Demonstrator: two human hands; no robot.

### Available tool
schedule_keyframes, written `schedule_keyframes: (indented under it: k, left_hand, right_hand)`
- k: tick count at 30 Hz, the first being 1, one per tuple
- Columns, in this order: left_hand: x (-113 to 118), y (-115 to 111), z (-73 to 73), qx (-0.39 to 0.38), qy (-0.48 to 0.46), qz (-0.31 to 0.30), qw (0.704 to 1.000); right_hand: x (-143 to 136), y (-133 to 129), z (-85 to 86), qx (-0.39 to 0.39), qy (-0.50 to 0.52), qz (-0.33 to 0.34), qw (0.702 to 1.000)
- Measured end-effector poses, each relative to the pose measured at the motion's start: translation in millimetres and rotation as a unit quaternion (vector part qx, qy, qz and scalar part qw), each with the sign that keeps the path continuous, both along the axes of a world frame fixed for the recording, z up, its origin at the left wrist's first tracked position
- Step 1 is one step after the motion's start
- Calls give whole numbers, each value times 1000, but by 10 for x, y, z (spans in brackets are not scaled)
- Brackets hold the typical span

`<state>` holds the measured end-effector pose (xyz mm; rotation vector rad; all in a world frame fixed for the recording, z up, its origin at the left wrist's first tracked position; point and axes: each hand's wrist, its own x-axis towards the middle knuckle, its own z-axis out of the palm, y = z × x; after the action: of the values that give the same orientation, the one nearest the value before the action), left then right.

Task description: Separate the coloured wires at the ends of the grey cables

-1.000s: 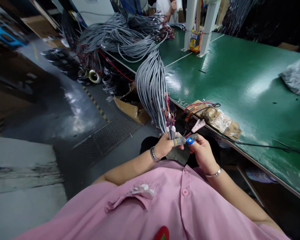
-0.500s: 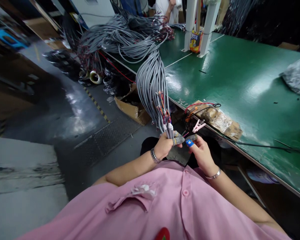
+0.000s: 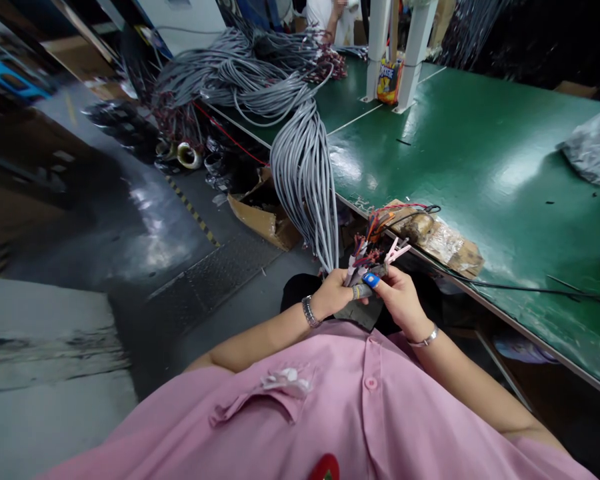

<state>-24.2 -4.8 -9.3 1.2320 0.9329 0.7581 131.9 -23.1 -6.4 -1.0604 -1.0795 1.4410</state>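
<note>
Bent grey cables point(image 3: 307, 167) hang over the table edge in a thick bundle. My left hand point(image 3: 331, 297), with grey finger covers, is closed around several cable ends. Stripped coloured wires point(image 3: 364, 248) fan out above it, leaning right. My right hand point(image 3: 403, 303) meets it, with blue tape round the thumb. That thumb presses on the cable ends, and the fingers behind are partly hidden. Just beyond the right fingertips is a pale pink clip point(image 3: 396, 251).
A taped wooden block point(image 3: 447, 245) lies at the green table's edge point(image 3: 525, 320), with red and black leads. A cardboard box point(image 3: 260, 217) stands beneath. White posts point(image 3: 414, 57) hold a snack packet point(image 3: 389, 81) between them. A plastic bag point(image 3: 595, 147) lies right. Another person point(image 3: 323, 20) is at the back.
The coloured wire ends have swung from upright over my left hand to the right, towards the clip. My right thumb has moved slightly left onto the cable ends.
</note>
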Motion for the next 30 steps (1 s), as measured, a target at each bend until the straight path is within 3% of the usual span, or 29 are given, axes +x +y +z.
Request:
schedule_keyframes:
  k: [8,12,21,30]
  left_hand:
    - [59,-9,12,0,-73,56,996]
    - [43,-18,-8,11,-67,75,995]
    - [15,9,-64,17,-61,113,992]
    - [40,-10,2,14,-31,114,993]
  right_hand:
    - [-38,-4,-115,-43,62,-42,996]
    - [-48,-12,-183,-50,71,-48,995]
    - [19,-53,-112,-50,62,-35,996]
    - [49,-53,-136,-49,44,-41,997]
